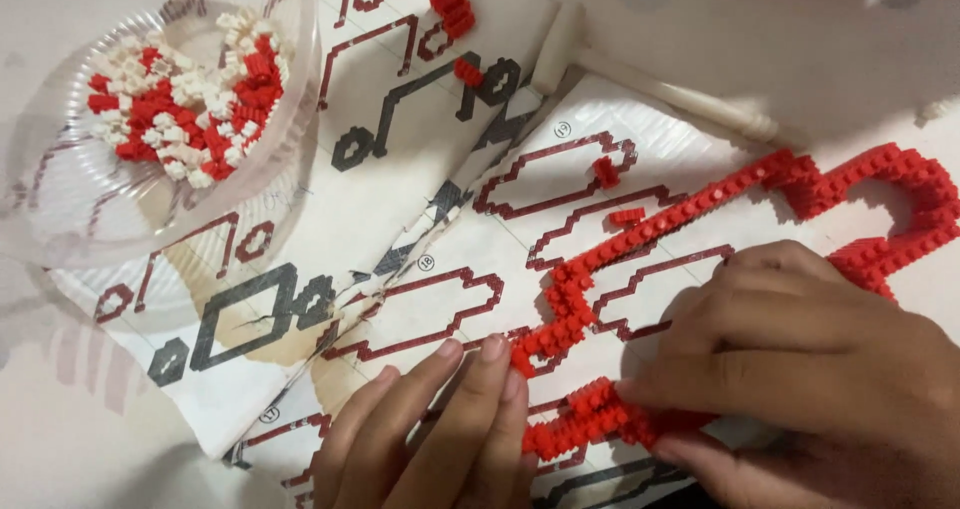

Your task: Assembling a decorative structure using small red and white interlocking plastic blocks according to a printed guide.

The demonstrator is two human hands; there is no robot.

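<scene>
A long red outline built of tiny bricks point(700, 209) lies on the paper instruction sheets point(400, 199), running from lower centre up to a curved end at the right. My left hand point(440, 429) presses its fingertips against the lower end of that outline. My right hand point(810, 369) pinches a shorter red brick strip point(585, 419) just below it, fingers above and thumb beneath. The right part of this strip is hidden under my hand.
A clear plastic bowl point(60, 209) with several red and white bricks stands at the upper left. Loose red bricks point(452, 11) lie on the sheets near the top. A white hammer-shaped tool point(660, 89) rests on the table above the outline.
</scene>
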